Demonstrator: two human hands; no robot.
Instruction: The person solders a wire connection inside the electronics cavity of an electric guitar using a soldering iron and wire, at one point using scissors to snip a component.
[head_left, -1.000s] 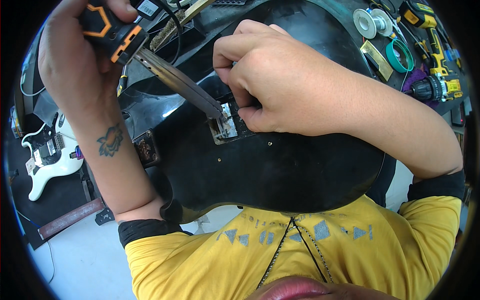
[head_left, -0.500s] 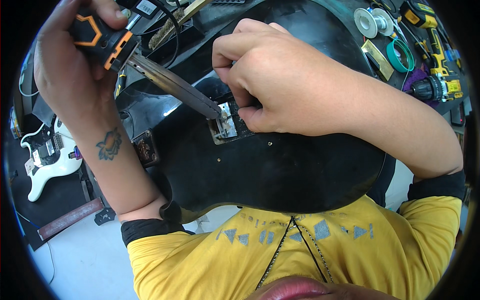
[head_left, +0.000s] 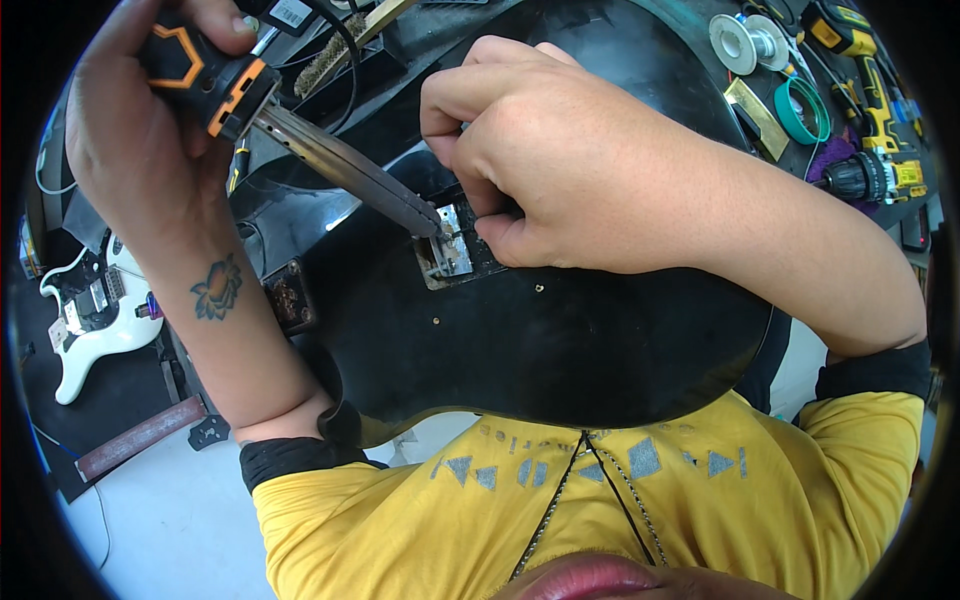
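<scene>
A black guitar body (head_left: 560, 350) lies face down across my lap area, with a rectangular cavity holding a metal block (head_left: 456, 258). My left hand (head_left: 130, 130) is closed on a black-and-orange-handled tool (head_left: 205, 75), whose long grey metal shaft slants down to that block. Right beside the block, at the cavity's edge, my right hand (head_left: 540, 170) has its fingers curled and pinched; what they hold, if anything, is hidden.
On the left sit a white guitar body (head_left: 95, 340) and a rusty metal bar (head_left: 140, 435). At the back right are a wire spool (head_left: 740, 45), teal tape roll (head_left: 800, 110) and yellow-and-black drill (head_left: 870, 170). A brush (head_left: 320, 70) lies behind.
Over the last second my left hand and the tool's handle shifted slightly left, while the shaft's tip stayed at the metal block. My right hand barely moved.
</scene>
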